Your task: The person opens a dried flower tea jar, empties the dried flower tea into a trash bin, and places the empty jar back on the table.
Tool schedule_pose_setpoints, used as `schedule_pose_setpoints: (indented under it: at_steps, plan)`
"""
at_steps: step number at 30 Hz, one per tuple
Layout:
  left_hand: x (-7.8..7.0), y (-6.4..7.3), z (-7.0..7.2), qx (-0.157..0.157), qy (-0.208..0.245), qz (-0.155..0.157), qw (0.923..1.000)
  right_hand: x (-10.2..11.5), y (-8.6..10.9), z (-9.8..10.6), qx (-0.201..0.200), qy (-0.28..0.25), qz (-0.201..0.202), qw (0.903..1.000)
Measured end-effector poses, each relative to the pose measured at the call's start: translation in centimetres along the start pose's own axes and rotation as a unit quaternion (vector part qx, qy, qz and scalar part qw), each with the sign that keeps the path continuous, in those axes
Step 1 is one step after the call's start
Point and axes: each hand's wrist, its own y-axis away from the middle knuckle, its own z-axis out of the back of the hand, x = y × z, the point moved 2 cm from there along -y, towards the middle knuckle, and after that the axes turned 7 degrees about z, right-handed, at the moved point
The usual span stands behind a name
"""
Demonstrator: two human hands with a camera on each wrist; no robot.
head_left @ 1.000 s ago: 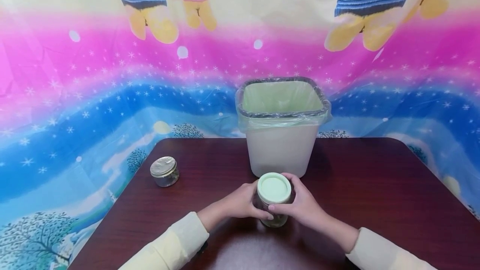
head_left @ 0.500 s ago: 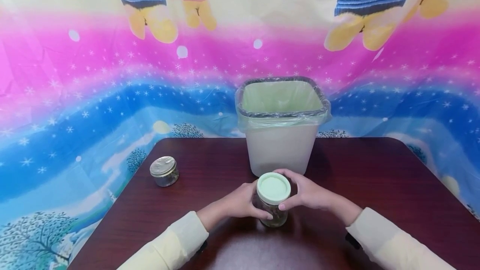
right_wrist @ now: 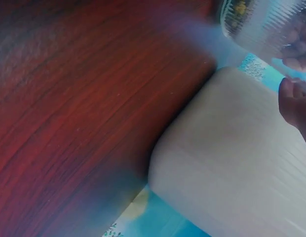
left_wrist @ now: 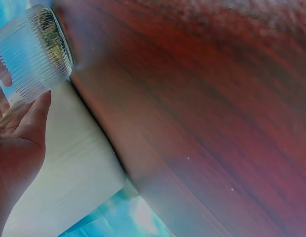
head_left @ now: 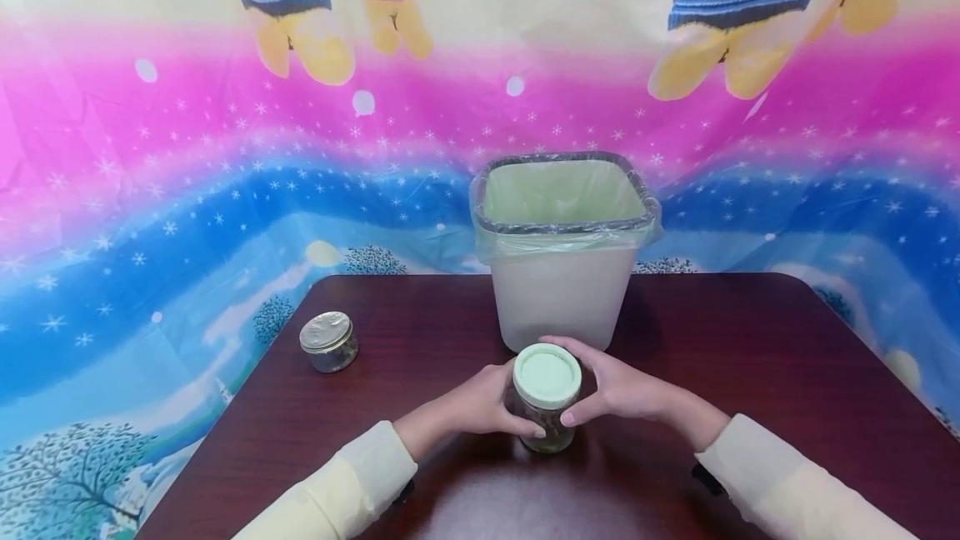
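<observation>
We record left hand and right hand curled round a clear ribbed cylindrical jar with pale-green round lid.

The table is dark reddish brown with streaky wood grain, a glossy top and rounded far corners. Toward its back edge stands the bin, pale and upright, a thin see-through bag folded over its rim. Right in front of the bin, near its base, a clear ribbed jar stands upright, its pale green lid on top and something greenish brown in the bottom. Well to the left of the bin, near the table's left edge, sits a low tub with a silvery lid.
</observation>
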Motion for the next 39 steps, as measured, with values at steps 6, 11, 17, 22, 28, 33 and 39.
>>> schedule_pose_setpoints:
  at_steps: [6, 11, 17, 22, 28, 33, 39]
  plan:
    - [0.0, 0.0, -0.1, 0.004, 0.004, -0.007, 1.0, 1.3, 0.7, -2.0, -0.099, 0.04, -0.035, 0.9937]
    - [-0.1, 0.0, 0.0, 0.001, 0.004, -0.004, 1.0, 2.5, 1.0, -4.2, -0.217, 0.023, -0.086, 0.972]
    - [-0.1, 0.0, 0.0, 0.0, 0.014, 0.0, 0.9999, 2.5, 0.9, -6.2, -0.325, 0.025, -0.128, 0.9365]
    - [0.1, 0.0, 0.0, 0.003, 0.023, 0.003, 0.9997, 2.0, 0.6, -7.0, -0.347, 0.042, -0.141, 0.9263]
    - [0.1, 0.0, -0.1, 0.007, 0.024, 0.006, 0.9997, 2.0, 0.5, -6.8, -0.342, 0.045, -0.139, 0.9283]
    - [-0.2, 0.0, 0.1, 0.002, 0.014, 0.002, 0.9999, 1.8, 0.7, -5.9, -0.306, 0.047, -0.124, 0.9427]
    - [0.0, 0.0, 0.1, 0.002, 0.008, -0.001, 1.0, 1.1, 0.9, -4.1, -0.228, 0.023, -0.081, 0.97]
